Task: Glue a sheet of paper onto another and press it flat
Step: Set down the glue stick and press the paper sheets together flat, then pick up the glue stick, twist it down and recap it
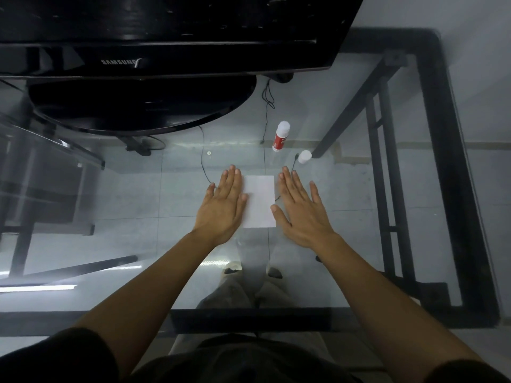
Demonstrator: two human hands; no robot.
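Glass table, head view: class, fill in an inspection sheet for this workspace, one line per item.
Surface: glass table, black frame, see-through to the floor.
Job's things: white paper lying flat; glue stick standing uncapped; its cap beside it.
Clutter: nothing seen.
Hands: left hand flat, overlapping the paper's left edge; right hand flat at its right edge.
Cables: thin black cables beyond the paper.
Surroundings: monitor behind; tiled floor below.

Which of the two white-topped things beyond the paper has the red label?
The taller glue stick, standing farther away; the small cap nearer the right hand is plain white.
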